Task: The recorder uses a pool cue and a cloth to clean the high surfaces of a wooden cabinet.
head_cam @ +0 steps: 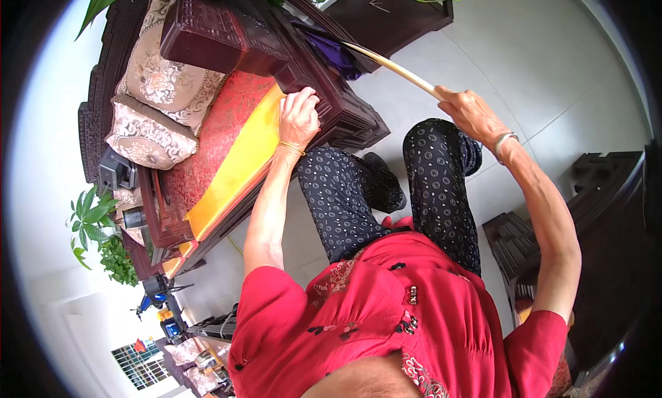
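Note:
My right hand (470,111) is closed round the end of a long pale wooden stick (398,70). The stick runs up and left to a dark wooden frame, where its far end passes beside a purple cloth (333,51). My left hand (300,116) rests with curled fingers on the front edge of a carved dark wooden sofa (357,121), at the corner of its yellow-edged red seat cover (248,144). Whether those fingers grip the edge is not plain. What the stick's far end touches is hidden.
Patterned cushions (150,134) lean on the sofa's back at the left. A dark wooden panel (382,15) stands beyond the stick. Dark carved furniture (584,232) is at the right. Leafy plants (93,217) stand at the left, and vines hang at the top.

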Demonstrator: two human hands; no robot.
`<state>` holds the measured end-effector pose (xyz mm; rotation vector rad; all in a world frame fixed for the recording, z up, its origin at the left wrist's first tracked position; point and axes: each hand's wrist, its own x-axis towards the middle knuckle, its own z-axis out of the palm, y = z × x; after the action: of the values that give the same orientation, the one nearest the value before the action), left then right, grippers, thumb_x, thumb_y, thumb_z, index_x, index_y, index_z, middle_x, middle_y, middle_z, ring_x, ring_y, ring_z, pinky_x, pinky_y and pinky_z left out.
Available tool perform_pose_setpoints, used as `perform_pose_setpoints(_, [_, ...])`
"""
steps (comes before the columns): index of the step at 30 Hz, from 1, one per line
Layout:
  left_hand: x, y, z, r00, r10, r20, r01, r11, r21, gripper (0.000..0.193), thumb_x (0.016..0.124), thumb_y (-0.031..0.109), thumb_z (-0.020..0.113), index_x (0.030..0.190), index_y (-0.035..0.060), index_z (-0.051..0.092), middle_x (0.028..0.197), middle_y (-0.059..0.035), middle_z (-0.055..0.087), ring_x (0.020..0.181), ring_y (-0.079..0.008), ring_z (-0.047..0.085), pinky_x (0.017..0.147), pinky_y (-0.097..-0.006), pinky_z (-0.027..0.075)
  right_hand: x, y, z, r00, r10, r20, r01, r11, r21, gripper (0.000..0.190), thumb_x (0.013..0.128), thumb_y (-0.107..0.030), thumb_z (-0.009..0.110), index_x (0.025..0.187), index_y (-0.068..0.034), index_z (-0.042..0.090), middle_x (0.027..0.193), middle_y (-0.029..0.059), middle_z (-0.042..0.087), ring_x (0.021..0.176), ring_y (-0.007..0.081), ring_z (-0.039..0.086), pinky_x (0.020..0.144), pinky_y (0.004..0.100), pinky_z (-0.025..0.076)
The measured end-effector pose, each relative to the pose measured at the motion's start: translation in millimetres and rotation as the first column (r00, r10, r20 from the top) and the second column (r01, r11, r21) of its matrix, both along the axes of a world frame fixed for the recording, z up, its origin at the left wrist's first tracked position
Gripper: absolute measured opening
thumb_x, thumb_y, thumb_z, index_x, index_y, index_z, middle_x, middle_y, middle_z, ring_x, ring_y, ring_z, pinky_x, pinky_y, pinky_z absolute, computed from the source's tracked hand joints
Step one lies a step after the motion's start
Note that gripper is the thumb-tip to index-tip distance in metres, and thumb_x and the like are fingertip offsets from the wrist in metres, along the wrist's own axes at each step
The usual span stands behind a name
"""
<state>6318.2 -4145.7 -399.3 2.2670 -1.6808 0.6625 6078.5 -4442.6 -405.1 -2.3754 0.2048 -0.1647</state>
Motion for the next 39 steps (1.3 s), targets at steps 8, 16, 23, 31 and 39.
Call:
perform_pose_setpoints(8, [1, 2, 0, 0.999, 0.013, -0.035, -0.012, 1.000, 0.011, 0.021, 0.068, -0.001, 0.058, 0.088, 0.0050, 0.062, 0.105, -0.0074, 0.062, 0.090, -0.0261, 0.058, 0.079, -0.0374, 0.043, -14, -24, -37, 0.995, -0.048, -0.089, 0.056, 0.994, 0.093, 0.033, 0.090, -0.017, 0.057, 0.122, -0.008, 0.057, 0.069, 0.0244, 0.058, 0.064, 0.0416, 0.058, 0.061, 0.0468, 0.045])
perform_pose_setpoints(16, [-1, 4, 4, 0.999, 0.027, -0.031, -0.026, 0.999, 0.042, 0.023, 0.066, -0.003, 0.057, 0.088, 0.0037, 0.061, 0.105, -0.0095, 0.061, 0.088, -0.0275, 0.056, 0.077, -0.0384, 0.041, -7, -32, -68, 0.998, -0.060, -0.021, 0.058, 0.995, -0.087, 0.032, 0.092, -0.017, 0.056, 0.122, -0.007, 0.057, 0.065, 0.0242, 0.057, 0.060, 0.0398, 0.058, 0.057, 0.0474, 0.046])
perform_pose_setpoints(23, [0, 6, 7, 0.999, 0.044, -0.033, -0.042, 0.998, 0.055, 0.023, 0.066, -0.003, 0.058, 0.088, 0.0038, 0.061, 0.105, -0.0094, 0.062, 0.088, -0.0273, 0.057, 0.077, -0.0383, 0.041, 37, -8, -83, 0.998, -0.069, 0.012, 0.069, 0.996, -0.062, 0.031, 0.092, -0.014, 0.054, 0.121, -0.005, 0.056, 0.065, 0.0237, 0.058, 0.059, 0.0404, 0.059, 0.055, 0.0476, 0.046])
perform_pose_setpoints(31, [-39, -17, 4, 0.985, 0.020, 0.171, -0.031, 0.998, 0.061, 0.027, 0.069, 0.004, 0.061, 0.095, 0.0085, 0.062, 0.113, -0.0097, 0.058, 0.092, -0.0250, 0.056, 0.081, -0.0412, 0.039, 67, -17, -96, 0.991, -0.067, 0.114, 0.071, 0.997, -0.034, 0.027, 0.093, -0.016, 0.053, 0.117, -0.004, 0.055, 0.063, 0.0216, 0.057, 0.058, 0.0404, 0.057, 0.054, 0.0476, 0.046])
perform_pose_setpoints(39, [-82, -105, -44, 0.945, -0.100, -0.312, 0.112, 0.993, 0.023, 0.021, 0.075, 0.001, 0.062, 0.095, 0.0024, 0.059, 0.102, -0.0090, 0.060, 0.085, -0.0239, 0.059, 0.083, -0.0394, 0.042, 24, -44, -68, 0.995, -0.032, -0.095, 0.029, 0.999, -0.032, 0.030, 0.093, -0.017, 0.054, 0.122, -0.009, 0.055, 0.062, 0.0235, 0.054, 0.056, 0.0409, 0.055, 0.054, 0.0472, 0.043])
